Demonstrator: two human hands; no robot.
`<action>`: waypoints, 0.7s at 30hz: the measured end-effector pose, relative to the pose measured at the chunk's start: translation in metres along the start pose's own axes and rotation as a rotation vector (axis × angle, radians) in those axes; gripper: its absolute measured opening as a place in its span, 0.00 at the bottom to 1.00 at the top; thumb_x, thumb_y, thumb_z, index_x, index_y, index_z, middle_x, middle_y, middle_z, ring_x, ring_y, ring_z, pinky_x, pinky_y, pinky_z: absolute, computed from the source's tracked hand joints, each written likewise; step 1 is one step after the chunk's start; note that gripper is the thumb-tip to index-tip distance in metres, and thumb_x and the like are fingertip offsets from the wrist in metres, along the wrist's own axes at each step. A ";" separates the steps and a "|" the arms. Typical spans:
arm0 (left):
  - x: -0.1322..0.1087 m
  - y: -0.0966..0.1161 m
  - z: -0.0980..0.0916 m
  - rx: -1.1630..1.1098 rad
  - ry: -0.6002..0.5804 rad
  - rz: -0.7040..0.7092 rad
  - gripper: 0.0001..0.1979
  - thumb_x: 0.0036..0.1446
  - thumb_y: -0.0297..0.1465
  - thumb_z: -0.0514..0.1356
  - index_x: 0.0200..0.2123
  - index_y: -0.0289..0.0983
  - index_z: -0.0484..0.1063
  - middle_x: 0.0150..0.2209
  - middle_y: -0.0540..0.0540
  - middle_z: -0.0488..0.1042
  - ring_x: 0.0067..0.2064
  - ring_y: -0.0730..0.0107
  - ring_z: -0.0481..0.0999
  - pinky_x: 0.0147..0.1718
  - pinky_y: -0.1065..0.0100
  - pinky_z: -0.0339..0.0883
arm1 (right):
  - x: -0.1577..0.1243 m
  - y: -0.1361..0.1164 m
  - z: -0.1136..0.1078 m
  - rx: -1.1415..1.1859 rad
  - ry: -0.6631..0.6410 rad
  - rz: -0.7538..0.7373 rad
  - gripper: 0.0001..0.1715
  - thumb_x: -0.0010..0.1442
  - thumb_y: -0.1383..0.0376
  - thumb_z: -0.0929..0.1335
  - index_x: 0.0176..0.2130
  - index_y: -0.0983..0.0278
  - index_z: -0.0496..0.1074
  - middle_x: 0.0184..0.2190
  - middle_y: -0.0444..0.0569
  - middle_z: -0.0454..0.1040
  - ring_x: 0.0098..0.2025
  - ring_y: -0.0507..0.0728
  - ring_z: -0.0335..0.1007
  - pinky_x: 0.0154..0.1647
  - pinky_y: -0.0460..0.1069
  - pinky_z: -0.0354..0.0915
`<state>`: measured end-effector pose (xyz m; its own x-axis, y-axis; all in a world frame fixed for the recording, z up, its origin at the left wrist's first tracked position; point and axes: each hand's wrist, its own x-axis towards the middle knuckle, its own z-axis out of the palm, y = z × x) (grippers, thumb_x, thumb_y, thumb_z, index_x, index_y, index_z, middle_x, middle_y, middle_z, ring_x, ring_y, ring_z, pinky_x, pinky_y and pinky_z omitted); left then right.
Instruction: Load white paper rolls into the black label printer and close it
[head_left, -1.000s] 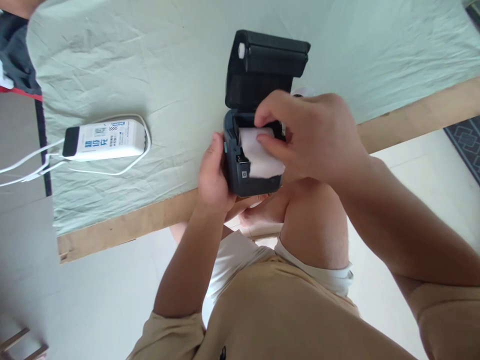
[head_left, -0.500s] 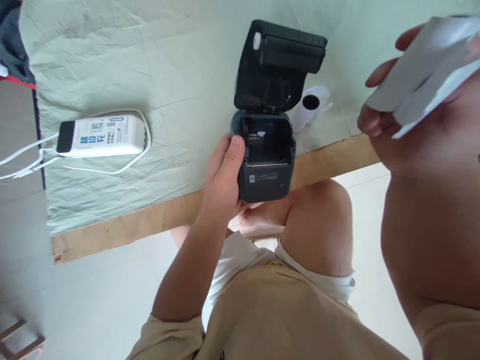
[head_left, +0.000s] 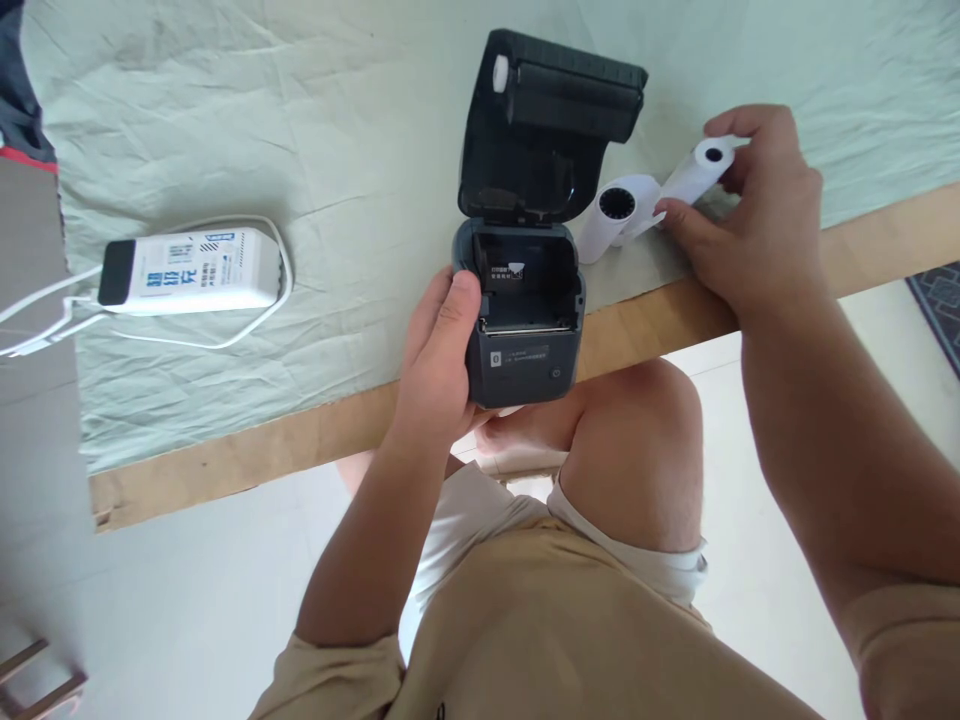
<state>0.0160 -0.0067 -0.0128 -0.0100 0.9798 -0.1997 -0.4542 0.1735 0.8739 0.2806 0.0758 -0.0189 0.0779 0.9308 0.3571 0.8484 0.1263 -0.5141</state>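
My left hand [head_left: 441, 350] is closed on the left side of a small dark label printer [head_left: 525, 370] at the table's front edge. The printer's lid [head_left: 525, 170] is swung up, and its paper bay shows no roll inside. To the right, my right hand [head_left: 757, 210] has its thumb and fingers around a white paper roll [head_left: 694, 172] with a dark core, low over the cloth. A second white paper roll [head_left: 598, 230], also dark-cored, stands tilted beside the printer, its loose end trailing toward the first roll.
A white power strip [head_left: 202, 272] with white cables lies at the left on the pale green cloth [head_left: 345, 150]. The wooden table edge [head_left: 300, 435] runs in front of my lap. A dark cloth item [head_left: 22, 95] is at the far left, a dark mat [head_left: 941, 305] at the right.
My right hand has come down and left from the upper right, bringing its white paper roll beside the other one. My left hand still holds the printer with its lid up.
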 end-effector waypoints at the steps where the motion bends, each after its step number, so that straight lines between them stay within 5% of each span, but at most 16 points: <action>1: 0.000 0.000 0.000 -0.001 -0.006 -0.005 0.22 0.69 0.54 0.61 0.43 0.42 0.81 0.41 0.47 0.85 0.45 0.59 0.87 0.44 0.62 0.84 | -0.002 -0.002 -0.002 0.007 0.047 -0.064 0.31 0.52 0.71 0.74 0.54 0.57 0.70 0.49 0.52 0.80 0.52 0.64 0.78 0.56 0.63 0.71; 4: 0.000 0.001 0.000 0.006 -0.021 -0.037 0.23 0.69 0.55 0.60 0.44 0.42 0.80 0.39 0.46 0.84 0.42 0.58 0.88 0.39 0.61 0.84 | -0.011 -0.016 -0.010 0.036 0.158 -0.384 0.30 0.55 0.73 0.68 0.56 0.58 0.72 0.54 0.56 0.79 0.58 0.65 0.77 0.59 0.62 0.71; 8: 0.000 0.000 0.002 -0.018 -0.013 -0.036 0.23 0.68 0.55 0.61 0.42 0.41 0.79 0.42 0.46 0.84 0.49 0.56 0.87 0.46 0.61 0.83 | -0.011 -0.042 -0.010 -0.032 -0.056 -0.647 0.34 0.58 0.67 0.70 0.63 0.62 0.67 0.61 0.63 0.75 0.62 0.70 0.75 0.56 0.65 0.74; 11: 0.000 0.000 0.003 -0.038 -0.018 -0.035 0.24 0.68 0.56 0.60 0.43 0.41 0.79 0.44 0.46 0.85 0.50 0.57 0.86 0.48 0.61 0.83 | 0.000 -0.051 -0.004 -0.203 -0.247 -0.584 0.33 0.60 0.60 0.74 0.62 0.56 0.66 0.64 0.59 0.73 0.60 0.74 0.76 0.52 0.67 0.75; 14: -0.001 -0.001 0.002 -0.013 -0.003 -0.033 0.22 0.69 0.54 0.61 0.42 0.41 0.79 0.42 0.47 0.85 0.45 0.60 0.87 0.43 0.62 0.83 | 0.005 -0.052 0.001 -0.217 -0.352 -0.461 0.22 0.62 0.58 0.72 0.55 0.53 0.70 0.57 0.53 0.77 0.51 0.70 0.79 0.47 0.65 0.74; 17: -0.001 0.000 0.001 0.008 0.007 -0.031 0.22 0.69 0.54 0.61 0.41 0.42 0.79 0.40 0.48 0.84 0.42 0.61 0.86 0.40 0.62 0.83 | -0.003 -0.051 0.001 -0.057 -0.285 -0.397 0.20 0.61 0.60 0.73 0.53 0.53 0.70 0.51 0.50 0.79 0.50 0.66 0.78 0.48 0.62 0.75; 21: -0.001 0.000 0.000 0.021 0.019 -0.018 0.21 0.69 0.54 0.61 0.41 0.42 0.80 0.40 0.47 0.84 0.46 0.58 0.87 0.43 0.60 0.83 | -0.023 -0.052 0.001 0.111 -0.130 -0.194 0.25 0.56 0.58 0.77 0.50 0.50 0.67 0.55 0.50 0.77 0.46 0.64 0.78 0.45 0.61 0.76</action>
<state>0.0164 -0.0075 -0.0125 -0.0184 0.9745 -0.2238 -0.4353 0.1937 0.8792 0.2340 0.0484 -0.0010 -0.1546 0.9208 0.3581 0.7775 0.3370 -0.5310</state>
